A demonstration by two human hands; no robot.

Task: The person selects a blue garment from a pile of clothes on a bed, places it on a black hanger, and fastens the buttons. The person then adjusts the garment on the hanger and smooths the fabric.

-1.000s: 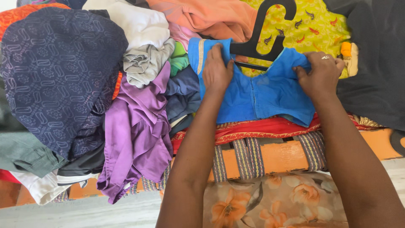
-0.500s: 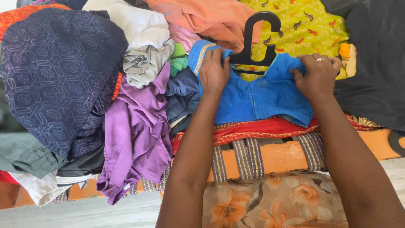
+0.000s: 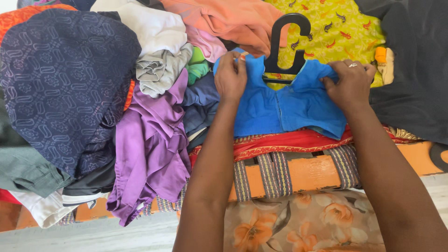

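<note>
Left hand (image 3: 231, 77) pinches the left shoulder of a blue blouse (image 3: 284, 105), fingers curled shut on the fabric edge. Right hand (image 3: 350, 84), a ring on one finger, clamps the opposite shoulder, fingers folded over the cloth. Both hands sit level, with the neckline between them.

Black plastic hanger (image 3: 284, 44) stands in that gap, hook pointing away from the person, its lower bar tucked into the neck opening. Hanger arms run left-right, along the line joining the two hands; most of each arm is hidden under the fabric. Hanger lies roughly midway between the hands, perhaps slightly nearer the left.

Blouse lies flat, hem toward the person, on a red cloth (image 3: 289, 142) over an orange woven cot frame (image 3: 303, 175).

Beyond: yellow printed fabric (image 3: 345, 28) under the hook, peach garment (image 3: 228, 21) above left. Further left, a heap with a purple shirt (image 3: 149, 149) and a navy patterned garment (image 3: 65, 84). Dark grey cloth (image 3: 415, 70) lies to the right.
</note>
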